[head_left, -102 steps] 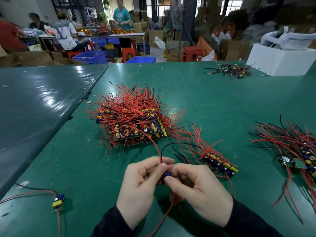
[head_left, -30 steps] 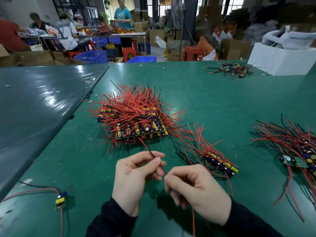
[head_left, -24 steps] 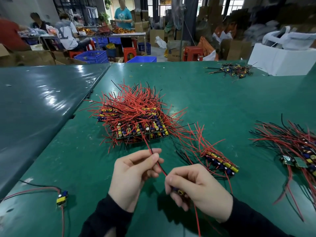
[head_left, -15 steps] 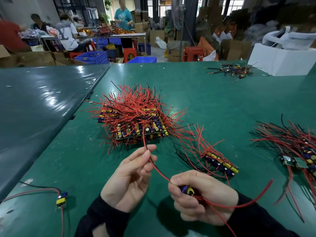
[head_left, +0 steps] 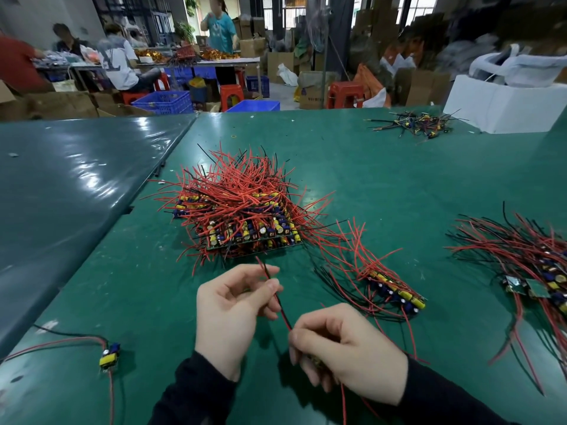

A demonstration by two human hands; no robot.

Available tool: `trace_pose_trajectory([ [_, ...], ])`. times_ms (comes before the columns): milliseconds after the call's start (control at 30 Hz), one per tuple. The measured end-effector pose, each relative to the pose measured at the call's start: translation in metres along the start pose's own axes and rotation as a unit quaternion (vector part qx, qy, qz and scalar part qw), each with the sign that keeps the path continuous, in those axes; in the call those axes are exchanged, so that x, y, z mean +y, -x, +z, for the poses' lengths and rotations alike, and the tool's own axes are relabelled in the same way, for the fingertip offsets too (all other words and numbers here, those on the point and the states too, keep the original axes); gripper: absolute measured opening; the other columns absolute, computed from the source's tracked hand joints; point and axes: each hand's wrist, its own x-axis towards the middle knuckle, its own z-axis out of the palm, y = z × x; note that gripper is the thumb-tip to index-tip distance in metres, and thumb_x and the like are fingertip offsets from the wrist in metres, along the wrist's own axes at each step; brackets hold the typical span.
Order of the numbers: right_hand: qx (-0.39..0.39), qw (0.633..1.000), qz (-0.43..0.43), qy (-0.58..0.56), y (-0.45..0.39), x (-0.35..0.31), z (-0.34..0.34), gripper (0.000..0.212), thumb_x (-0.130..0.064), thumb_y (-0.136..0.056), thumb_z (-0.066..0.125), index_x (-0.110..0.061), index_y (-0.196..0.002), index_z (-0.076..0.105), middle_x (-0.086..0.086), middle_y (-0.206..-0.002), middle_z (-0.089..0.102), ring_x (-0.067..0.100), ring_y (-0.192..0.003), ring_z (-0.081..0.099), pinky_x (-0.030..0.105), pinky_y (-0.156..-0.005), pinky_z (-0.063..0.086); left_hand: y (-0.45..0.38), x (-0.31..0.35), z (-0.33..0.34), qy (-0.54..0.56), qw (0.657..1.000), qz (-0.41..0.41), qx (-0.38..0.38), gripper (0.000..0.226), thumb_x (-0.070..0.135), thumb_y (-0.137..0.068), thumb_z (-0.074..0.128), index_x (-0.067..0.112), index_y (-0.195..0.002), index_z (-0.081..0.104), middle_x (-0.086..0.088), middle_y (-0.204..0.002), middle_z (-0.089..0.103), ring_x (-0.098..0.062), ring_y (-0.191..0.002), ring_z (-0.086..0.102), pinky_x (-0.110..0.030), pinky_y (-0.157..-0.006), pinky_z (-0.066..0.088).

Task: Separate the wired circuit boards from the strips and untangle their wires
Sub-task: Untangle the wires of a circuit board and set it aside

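Your left hand (head_left: 228,314) has its thumb and forefinger pinched on a thin red wire (head_left: 280,305) paired with a black one, the other fingers loosely curled beneath; the wire runs down and to the right into your right hand (head_left: 346,348), whose fingers are curled tight round a small circuit board with yellow parts (head_left: 316,361), mostly hidden in the fist, with more red wire trailing out below the wrist. Both hands hover near you over the dark green table mat (head_left: 383,179). Just beyond them, in the middle, lies the big heap of board strips bristling with red and black wires (head_left: 245,210). To the right of your hands, close by, sits a shorter strip of boards with blue and yellow capacitors (head_left: 395,294), its wires fanned toward the heap. At the far right edge lies a spread of separated wired boards (head_left: 527,265). One lone board with a yellow part and red and black leads (head_left: 109,357) rests near you on the left. A small tangle of dark wire offcuts (head_left: 420,122) lies far right, beside a white foam box (head_left: 503,108).
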Motion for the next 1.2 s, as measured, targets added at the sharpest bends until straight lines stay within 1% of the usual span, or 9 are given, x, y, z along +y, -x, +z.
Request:
trace_pose_trajectory([
  [100,-0.026,0.993,0.015,-0.114,-0.001,-0.005,-0.004,0.026,-0.021,-0.084,0.053,-0.016,-0.06,0.062,-0.003,-0.043,0.052,0.006,-0.033,0.041,0.015,-0.037,0.032,-0.006,0.005,-0.004,0.138,0.983,-0.118,-0.022,0.013,0.005,-0.068,0.065,0.006,-0.076,0.075,-0.012,-0.06,0.064,-0.007,-0.042,0.053,-0.013,-0.04,0.043],
  [200,-0.081,0.978,0.029,-0.189,0.001,-0.008,-0.007,0.026,-0.023,-0.083,0.051,-0.018,-0.059,0.062,-0.004,-0.042,0.051,0.005,-0.032,0.04,0.014,-0.036,0.03,-0.01,0.009,-0.008,0.168,0.973,-0.153,-0.035,0.013,0.009,-0.066,0.063,0.008,-0.07,0.076,-0.008,-0.059,0.065,-0.003,-0.04,0.051,-0.01,-0.038,0.041],
  [333,-0.097,0.975,0.035,-0.198,0.001,-0.01,-0.006,0.027,-0.023,-0.084,0.051,-0.018,-0.059,0.061,-0.004,-0.043,0.05,0.004,-0.033,0.04,0.014,-0.036,0.03,-0.008,0.011,-0.009,0.145,0.986,-0.08,-0.029,0.009,0.002,-0.069,0.063,0.001,-0.076,0.068,-0.01,-0.062,0.065,-0.006,-0.044,0.053,-0.012,-0.041,0.044],
  [467,-0.061,0.994,0.029,-0.091,0.001,-0.009,0.0,0.029,-0.017,-0.09,0.053,-0.014,-0.062,0.06,-0.005,-0.043,0.053,0.004,-0.032,0.042,0.013,-0.037,0.032,-0.006,0.001,-0.005,-0.004,0.999,0.035,0.026,0.016,-0.017,-0.077,0.059,-0.003,-0.073,0.061,-0.012,-0.056,0.061,-0.013,-0.041,0.051,-0.019,-0.041,0.043],
  [567,-0.067,0.995,0.044,-0.057,0.003,-0.01,-0.001,0.034,-0.007,-0.095,0.048,-0.013,-0.063,0.059,-0.005,-0.044,0.053,0.003,-0.032,0.042,0.011,-0.038,0.033,-0.003,-0.002,0.0,-0.111,0.99,0.072,0.045,0.022,-0.015,-0.078,0.063,0.005,-0.069,0.065,-0.016,-0.055,0.061,-0.015,-0.042,0.053,-0.02,-0.041,0.045],
  [733,-0.094,0.988,0.042,-0.118,0.001,-0.011,-0.001,0.024,-0.017,-0.085,0.05,-0.011,-0.063,0.058,-0.006,-0.042,0.052,0.002,-0.032,0.042,0.011,-0.035,0.031,-0.01,0.005,-0.007,0.06,0.996,-0.065,0.031,0.019,-0.015,-0.073,0.062,-0.002,-0.084,0.069,-0.013,-0.068,0.071,-0.016,-0.055,0.067,-0.019,-0.051,0.053],
  [900,-0.12,0.975,0.036,-0.183,0.001,-0.01,-0.004,0.025,-0.018,-0.084,0.049,-0.014,-0.061,0.059,-0.005,-0.042,0.05,0.004,-0.032,0.041,0.013,-0.034,0.029,-0.015,0.01,-0.014,0.163,0.974,-0.158,0.006,0.018,0.002,-0.068,0.062,-0.002,-0.084,0.067,-0.011,-0.063,0.069,-0.012,-0.05,0.065,-0.016,-0.046,0.051],
  [1133,-0.073,0.989,0.025,-0.127,-0.003,-0.004,0.0,0.022,-0.02,-0.082,0.05,-0.011,-0.063,0.058,-0.003,-0.042,0.052,0.004,-0.032,0.041,0.013,-0.036,0.031,-0.009,0.002,-0.008,-0.039,0.996,0.032,0.077,0.019,-0.012,-0.082,0.059,0.005,-0.077,0.064,-0.004,-0.064,0.066,-0.012,-0.049,0.062,-0.02,-0.043,0.048],
  [1200,-0.073,0.991,0.03,-0.111,-0.004,-0.003,0.001,0.022,-0.021,-0.081,0.05,-0.011,-0.064,0.058,-0.004,-0.043,0.052,0.004,-0.032,0.041,0.012,-0.036,0.032,-0.009,0.001,-0.007,-0.078,0.994,0.041,0.072,0.019,-0.011,-0.082,0.06,0.007,-0.078,0.066,-0.007,-0.067,0.066,-0.01,-0.051,0.062,-0.02,-0.041,0.047],
])
